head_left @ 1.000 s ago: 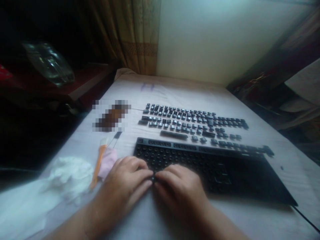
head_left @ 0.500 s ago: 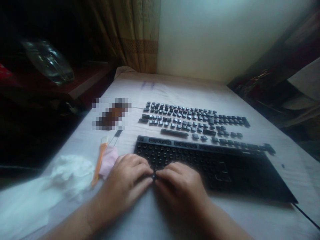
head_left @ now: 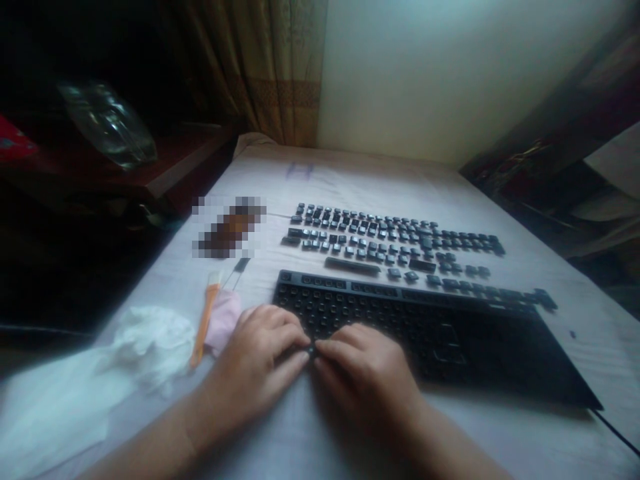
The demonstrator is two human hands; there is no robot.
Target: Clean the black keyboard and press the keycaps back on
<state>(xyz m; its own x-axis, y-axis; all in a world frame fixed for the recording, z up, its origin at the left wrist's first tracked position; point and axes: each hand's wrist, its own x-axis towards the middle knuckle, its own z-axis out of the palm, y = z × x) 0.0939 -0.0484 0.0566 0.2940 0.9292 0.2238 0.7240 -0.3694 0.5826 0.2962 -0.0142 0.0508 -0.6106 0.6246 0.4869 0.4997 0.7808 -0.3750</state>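
A black keyboard frame (head_left: 450,333) with its keycaps removed lies across the white cloth. My left hand (head_left: 260,363) and my right hand (head_left: 365,373) rest on its front left edge, fingertips meeting at one small dark spot. Both hands have their fingers curled and pressed together in a pinch; what sits between them is too small to name. Loose black keycaps (head_left: 390,243) lie in rows behind the keyboard, with a long space bar (head_left: 353,265) nearest the frame.
An orange-handled brush (head_left: 206,320), a pink cloth (head_left: 223,319) and crumpled white tissue (head_left: 150,340) lie left of the hands. A blurred-out brown object (head_left: 227,228) lies further back. A dark wooden shelf with a clear plastic bag (head_left: 107,123) borders the left; a cable (head_left: 615,430) exits right.
Both hands stay pinched together at the same spot on the keyboard's front edge. The view has shifted slightly to the left; nothing else moved.
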